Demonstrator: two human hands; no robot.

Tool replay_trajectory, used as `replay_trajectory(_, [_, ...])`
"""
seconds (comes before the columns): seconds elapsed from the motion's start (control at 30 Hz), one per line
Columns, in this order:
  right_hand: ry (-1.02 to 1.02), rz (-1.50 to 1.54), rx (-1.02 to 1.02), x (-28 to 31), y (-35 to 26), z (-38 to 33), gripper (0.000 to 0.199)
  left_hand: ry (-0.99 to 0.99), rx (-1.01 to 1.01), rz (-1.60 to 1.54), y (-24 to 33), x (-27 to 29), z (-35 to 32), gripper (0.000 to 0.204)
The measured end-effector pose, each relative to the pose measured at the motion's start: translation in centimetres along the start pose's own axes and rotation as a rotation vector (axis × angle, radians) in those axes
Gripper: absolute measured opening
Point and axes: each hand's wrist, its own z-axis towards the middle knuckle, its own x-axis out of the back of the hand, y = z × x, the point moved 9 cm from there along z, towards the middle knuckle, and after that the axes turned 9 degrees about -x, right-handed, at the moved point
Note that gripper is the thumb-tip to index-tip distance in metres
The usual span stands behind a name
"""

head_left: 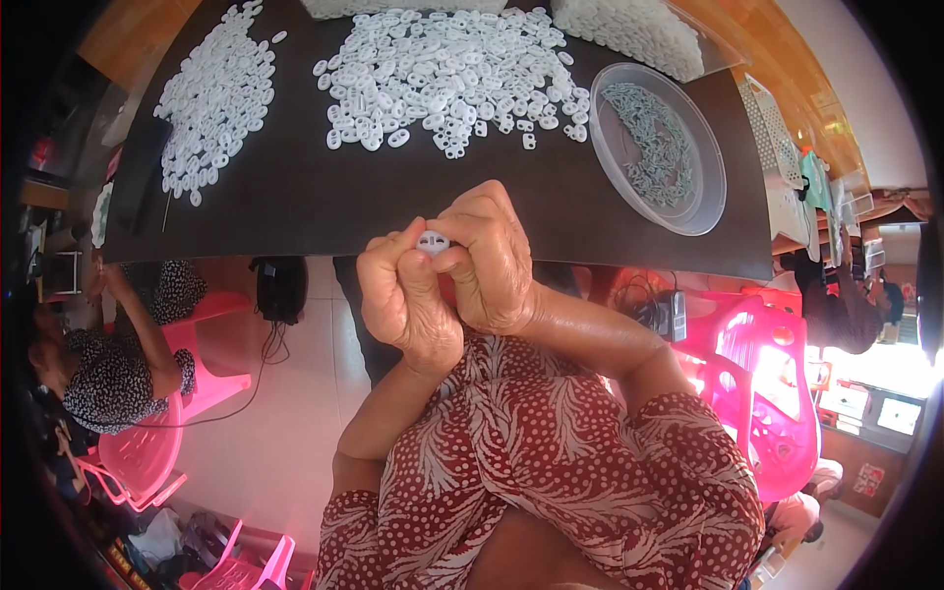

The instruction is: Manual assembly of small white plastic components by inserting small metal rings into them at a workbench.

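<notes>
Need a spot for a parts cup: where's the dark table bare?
Front strip of the dark table, between left white pile and round clear tub; left hand and right hand overlap its middle. Also the narrow gap between left white pile and middle white pile. Crowded: far left and far centre under the piles, right under the tub.

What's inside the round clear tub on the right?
The tub holds many small, thin grey-green pieces, too fine to identify. Whatever lies under them is covered.

Both grips; white piece between
</notes>
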Motion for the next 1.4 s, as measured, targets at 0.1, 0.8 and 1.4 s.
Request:
replay_trajectory(0.1, [-0.009,0.013,-0.007,0.0,0.0,0.0,0.017,-0.008,-0.056,0.029,0.0,0.0,0.0,0.020])
replay_trajectory(0.8, [0.295,-0.720,-0.131,20.8,17.9,18.5,0.017,-0.634,-0.436,0.877,-4.9,-6.3,4.3,0.020])
replay_trajectory(1.4, [-0.085,-0.756,-0.145,14.6,16.3,16.5,0.021,-0.707,-0.438,0.845,-4.8,-8.0,3.2,0.014])
